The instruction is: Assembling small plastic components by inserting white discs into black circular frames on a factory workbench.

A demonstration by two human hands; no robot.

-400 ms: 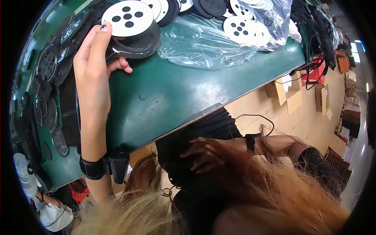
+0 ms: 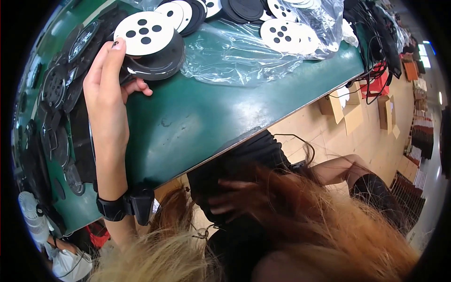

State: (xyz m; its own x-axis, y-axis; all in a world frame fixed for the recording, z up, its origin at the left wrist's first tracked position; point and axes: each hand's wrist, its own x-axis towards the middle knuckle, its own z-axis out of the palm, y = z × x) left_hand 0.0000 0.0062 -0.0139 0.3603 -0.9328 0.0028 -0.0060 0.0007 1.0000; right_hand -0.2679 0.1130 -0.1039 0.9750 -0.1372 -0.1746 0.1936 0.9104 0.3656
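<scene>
On green table (image 2: 197,117), left hand (image 2: 108,80) on black-and-white reel (image 2: 150,44)

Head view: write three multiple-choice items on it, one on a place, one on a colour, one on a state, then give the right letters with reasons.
1. Where is the left hand?
A. At the white disc with dark holes on top of a black disc
B. On the cardboard boxes on the floor
C. Inside the plastic bag

2. What colour is the table top?
A. Red
B. Green
C. White

3. What is the right hand doing?
A. Pressing on the table
B. Lifting a disc
C. Lying low at the hair, off the table

Answers:
1 A: the fingertips rest at the rim of the white disc and the black disc under it.
2 B: the bare surface is dark green.
3 C: it lies below the table edge among the hair, holding no disc.
</scene>
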